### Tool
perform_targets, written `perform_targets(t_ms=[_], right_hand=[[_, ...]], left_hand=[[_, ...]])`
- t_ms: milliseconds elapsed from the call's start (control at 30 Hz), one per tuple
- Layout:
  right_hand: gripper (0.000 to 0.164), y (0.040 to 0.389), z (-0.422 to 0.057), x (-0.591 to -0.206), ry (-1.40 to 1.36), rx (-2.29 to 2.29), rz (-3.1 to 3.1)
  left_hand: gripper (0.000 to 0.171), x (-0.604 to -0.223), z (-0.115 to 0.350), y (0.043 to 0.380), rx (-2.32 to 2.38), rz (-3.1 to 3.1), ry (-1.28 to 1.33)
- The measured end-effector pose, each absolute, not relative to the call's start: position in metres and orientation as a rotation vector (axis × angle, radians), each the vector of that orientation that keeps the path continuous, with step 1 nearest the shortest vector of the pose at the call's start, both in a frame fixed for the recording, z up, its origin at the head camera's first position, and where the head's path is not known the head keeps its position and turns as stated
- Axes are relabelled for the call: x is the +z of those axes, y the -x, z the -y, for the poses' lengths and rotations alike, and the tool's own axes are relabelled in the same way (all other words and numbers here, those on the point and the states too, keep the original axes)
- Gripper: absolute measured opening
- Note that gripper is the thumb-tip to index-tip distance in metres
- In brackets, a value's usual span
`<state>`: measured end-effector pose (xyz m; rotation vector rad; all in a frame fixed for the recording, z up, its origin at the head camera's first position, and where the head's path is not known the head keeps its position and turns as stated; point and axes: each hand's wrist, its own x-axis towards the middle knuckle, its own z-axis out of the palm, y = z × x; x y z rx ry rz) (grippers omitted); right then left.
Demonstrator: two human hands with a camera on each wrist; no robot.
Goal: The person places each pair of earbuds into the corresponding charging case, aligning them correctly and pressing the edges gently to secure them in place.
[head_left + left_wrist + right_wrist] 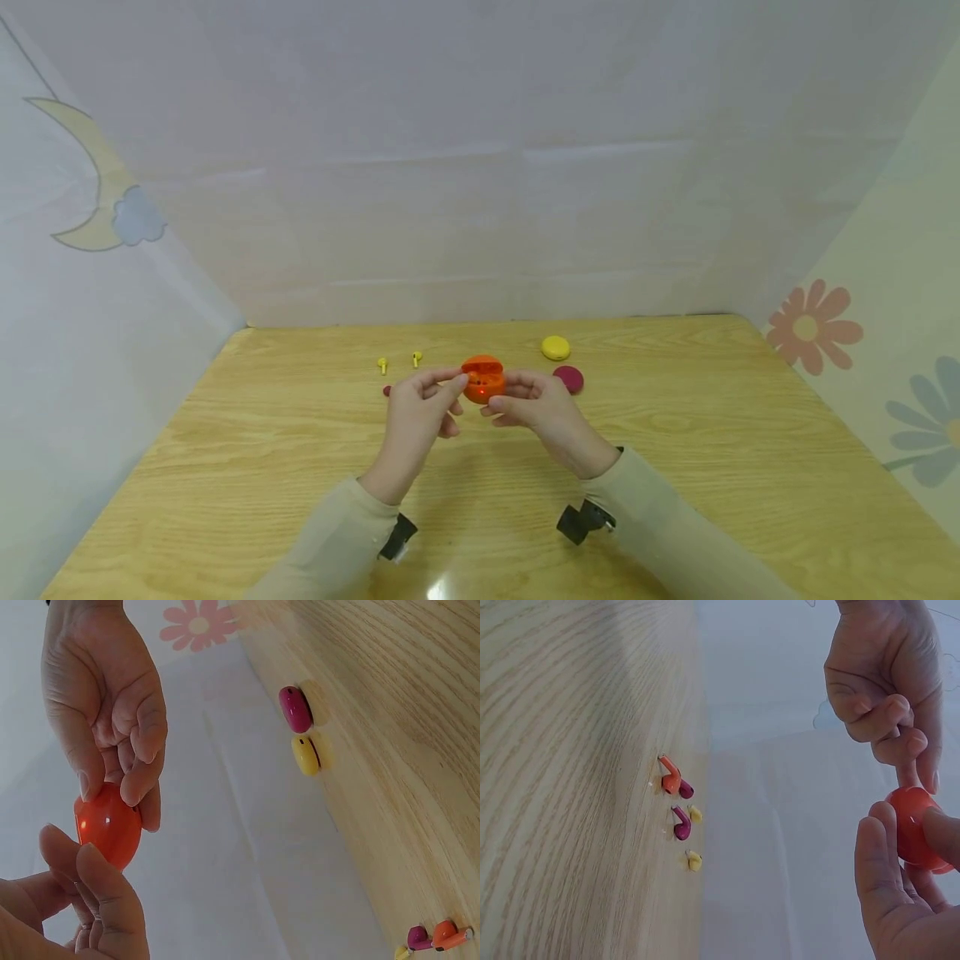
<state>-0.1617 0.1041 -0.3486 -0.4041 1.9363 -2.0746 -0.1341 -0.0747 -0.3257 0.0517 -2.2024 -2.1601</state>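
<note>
An orange earbud case (487, 389) is held up between both hands, lid raised and a small red light glowing on its front. My right hand (546, 408) grips its right side, thumb in front and fingers behind. At the left edge my left hand (420, 410) pinches with thumb and index finger, the other fingers curled below. Right beside that thumb, a rounded orange piece (473, 377) shows inside the case. In the left wrist view the case (112, 829) appears from its outer side, hiding the inside.
Behind the hands lie yellow earbuds (382, 364), magenta earbuds (681, 826) and an orange earbud (671, 781). To the right rest a closed yellow case (556, 347) and a closed magenta case (570, 379). The wooden table (285, 450) meets a pale cloth backdrop (480, 225).
</note>
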Motion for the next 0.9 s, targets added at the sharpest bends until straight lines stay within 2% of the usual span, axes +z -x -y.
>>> perform_targets(t_ms=[433,667,900], right_hand=[[0.039,0.161,-0.108,-0.349,0.403,-2.072,-1.936],[0.038,0.161,-0.110,-0.347,0.378,-2.074,-1.937],[0.037,0.161,-0.113,-0.346,0.380,-2.077,-1.924]], left_hand=[[0.028,-0.334,0.096,0.133,-2.171,2.223,-0.156],[0.034,-0.338,0.110,0.130,-2.161,2.236,-0.153],[0.032,-0.343,0.120,0.131,-2.143,2.305,-0.280]])
